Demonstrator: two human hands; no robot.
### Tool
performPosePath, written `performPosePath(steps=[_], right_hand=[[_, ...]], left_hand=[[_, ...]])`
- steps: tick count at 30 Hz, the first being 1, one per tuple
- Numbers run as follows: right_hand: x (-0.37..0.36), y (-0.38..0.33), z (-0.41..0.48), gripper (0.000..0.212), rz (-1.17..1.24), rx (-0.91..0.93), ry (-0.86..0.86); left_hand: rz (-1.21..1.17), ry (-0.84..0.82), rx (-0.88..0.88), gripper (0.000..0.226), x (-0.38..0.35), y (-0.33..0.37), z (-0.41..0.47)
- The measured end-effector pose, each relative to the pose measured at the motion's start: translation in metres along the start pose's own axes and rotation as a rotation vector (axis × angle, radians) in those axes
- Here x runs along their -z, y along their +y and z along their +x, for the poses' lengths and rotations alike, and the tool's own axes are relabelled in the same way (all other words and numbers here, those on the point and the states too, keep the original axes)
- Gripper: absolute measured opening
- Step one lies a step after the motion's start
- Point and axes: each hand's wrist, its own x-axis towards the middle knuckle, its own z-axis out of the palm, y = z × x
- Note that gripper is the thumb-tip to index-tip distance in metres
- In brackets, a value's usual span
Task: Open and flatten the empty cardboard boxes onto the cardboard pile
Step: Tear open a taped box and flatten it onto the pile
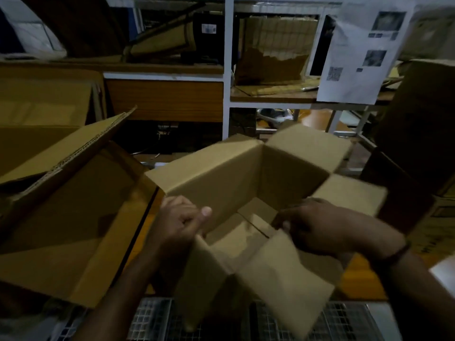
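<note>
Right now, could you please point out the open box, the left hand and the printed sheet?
open box (216, 183): head view, on its left inner wall.
left hand (179, 222): head view, on the back of the hand.
printed sheet (354, 77): head view, on its white middle.

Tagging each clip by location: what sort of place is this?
Probably a storeroom or packing area: white shelving holding cardboard, large cartons piled at left, a printed sheet with a QR code hanging from the shelf.
</note>
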Motion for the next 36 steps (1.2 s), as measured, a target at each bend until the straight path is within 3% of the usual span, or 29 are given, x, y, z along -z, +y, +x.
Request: performPosePath(steps=[2, 4, 7, 9, 11, 14, 17, 22, 28, 32, 36], right_hand=[[0.006, 0.014, -0.005, 0.023, 0.218, -0.016, -0.173], [-0.001, 0.021, -0.004, 0.034, 0.256, -0.025, -0.169], [-0.026, 0.01, 0.005, 0.043, 0.107, 0.016, 0.062], [-0.041, -0.003, 0.009, 0.046, 0.062, 0.004, 0.233], [-0.056, -0.018, 0.019, 0.045, -0.002, -0.037, 0.402], [-0.078, -0.034, 0.045, 0.043, -0.04, -0.055, 0.623], [-0.088, -0.034, 0.071, 0.052, -0.07, -0.07, 0.73], [-0.093, -0.023, 0.095, 0.048, -0.121, -0.042, 0.844], [-0.083, -0.008, 0.096, 0.045, -0.139, 0.019, 0.758], [-0.073, 0.016, 0.07, 0.051, -0.094, -0.107, 0.674], [-0.059, 0.02, 0.048, 0.039, -0.051, -0.135, 0.434]], left_hand=[[-0.082, 0.043, 0.047, 0.053, 0.017, -0.023, 0.009], [-0.039, 0.05, 0.066, 0.054, 0.034, -0.039, 0.025], [0.11, 0.034, 0.109, 0.053, 0.046, -0.038, 0.05], [0.002, -0.002, 0.179, 0.044, 0.047, -0.02, 0.052], [-0.026, -0.134, 0.203, 0.038, 0.041, 0.007, 0.043], [0.193, -0.318, 0.098, 0.041, 0.013, 0.03, 0.027], [0.335, -0.235, -0.03, 0.042, -0.01, 0.026, 0.021], [0.254, -0.076, -0.043, 0.024, -0.023, 0.017, 0.025], [0.237, -0.076, -0.011, 0.022, -0.024, 0.018, 0.029], [0.192, -0.1, -0.025, 0.021, -0.023, 0.015, 0.029], [0.125, -0.142, 0.022, 0.02, -0.018, 0.003, 0.034]])
